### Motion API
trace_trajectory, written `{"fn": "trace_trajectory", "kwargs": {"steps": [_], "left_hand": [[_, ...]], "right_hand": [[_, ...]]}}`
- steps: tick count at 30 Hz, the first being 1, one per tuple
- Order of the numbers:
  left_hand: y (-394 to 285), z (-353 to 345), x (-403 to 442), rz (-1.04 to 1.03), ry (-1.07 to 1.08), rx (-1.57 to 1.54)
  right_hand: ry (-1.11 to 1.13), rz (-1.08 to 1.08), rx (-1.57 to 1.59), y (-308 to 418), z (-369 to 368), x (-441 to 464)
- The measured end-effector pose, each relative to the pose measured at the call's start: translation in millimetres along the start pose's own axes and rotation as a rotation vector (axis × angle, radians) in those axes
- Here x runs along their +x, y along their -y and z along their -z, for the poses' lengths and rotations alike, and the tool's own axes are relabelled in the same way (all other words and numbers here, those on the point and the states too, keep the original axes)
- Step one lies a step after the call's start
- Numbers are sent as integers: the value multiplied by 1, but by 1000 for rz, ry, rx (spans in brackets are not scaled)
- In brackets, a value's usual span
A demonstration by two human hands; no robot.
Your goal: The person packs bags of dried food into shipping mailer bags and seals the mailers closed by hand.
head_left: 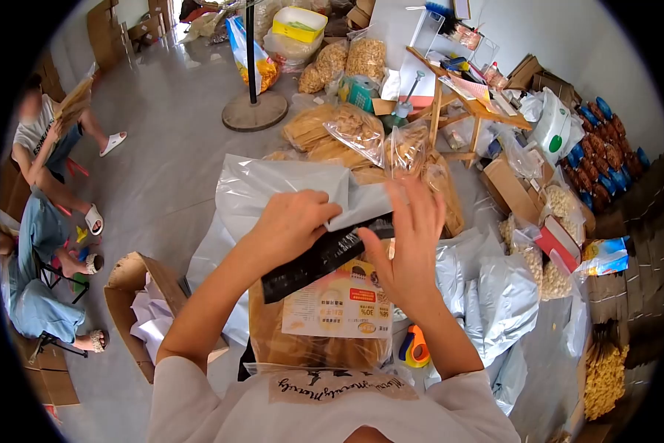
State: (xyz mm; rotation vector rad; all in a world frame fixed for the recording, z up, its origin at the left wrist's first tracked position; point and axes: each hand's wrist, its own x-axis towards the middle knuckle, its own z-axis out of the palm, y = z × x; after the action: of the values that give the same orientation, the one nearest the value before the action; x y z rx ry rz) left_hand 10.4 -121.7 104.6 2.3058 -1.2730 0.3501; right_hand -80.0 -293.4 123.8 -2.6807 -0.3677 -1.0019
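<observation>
In front of me a grey mailer bag (pixel 265 181) lies with its mouth folded back, baring a strip of black lining (pixel 306 266). My left hand (pixel 295 221) is closed, its fingers pinching the grey edge of that bag. Across the mouth on the other side, my right hand (pixel 409 251) has its fingers stretched out and thumb apart, against the bag; its fingertips are slightly blurred. Under the black strip, close to my body, sits a clear plastic package (pixel 324 351) of brown contents with a printed label sheet (pixel 339 306). The bag covers its far part.
An orange-and-yellow tape dispenser (pixel 414 347) is right of the package. Filled grey mailers (pixel 505 295) lie farther right. Bags of brown dried food (pixel 346 125) stand beyond, by a pole base (pixel 254 111). An open carton (pixel 143 295) is at left; seated people (pixel 40 258) are behind it.
</observation>
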Motion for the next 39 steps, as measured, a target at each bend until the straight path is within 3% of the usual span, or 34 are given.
{"fn": "trace_trajectory", "kwargs": {"steps": [1,3,7,9,12,13,15,17,21,23,25,29,31,35,37,39], "left_hand": [[-2,-2,-3,2,-2,-5],[-5,-3,-6,-17,-1,7],[-14,-5,-10,-188,-51,138],[-19,-2,-13,-240,-60,135],[-21,2,-19,-285,-92,130],[-20,2,-23,-195,-133,156],[-9,2,-29,-103,-175,180],[10,-1,-41,158,-229,290],[43,-1,-62,423,-245,362],[54,-5,-66,546,-249,333],[65,-15,-67,534,-384,358],[79,-26,-69,722,-288,333],[86,-27,-74,795,-227,327],[123,-35,-80,536,-294,328],[142,-34,-69,421,-286,353],[162,-26,-46,812,-152,-51]], "right_hand": [[5,2,-3,1,1,-2],[569,-289,362,0,2,-3],[378,-176,189,-11,-6,-5],[141,66,-52,-10,2,1],[134,112,-159,-20,-3,3],[135,128,-191,-23,-6,1],[330,-153,-125,-34,-18,-8],[269,-190,-139,-35,-19,-12],[141,-257,-205,-45,-32,-18],[212,-180,-240,-55,-41,-20],[158,-149,-180,-58,-50,-21],[102,-109,-194,-70,-62,-20],[356,-347,-355,-76,-63,-19],[488,-445,-470,-123,-74,-10],[360,-325,-217,-165,-92,-4],[317,-353,-154,-205,-120,8]]}}
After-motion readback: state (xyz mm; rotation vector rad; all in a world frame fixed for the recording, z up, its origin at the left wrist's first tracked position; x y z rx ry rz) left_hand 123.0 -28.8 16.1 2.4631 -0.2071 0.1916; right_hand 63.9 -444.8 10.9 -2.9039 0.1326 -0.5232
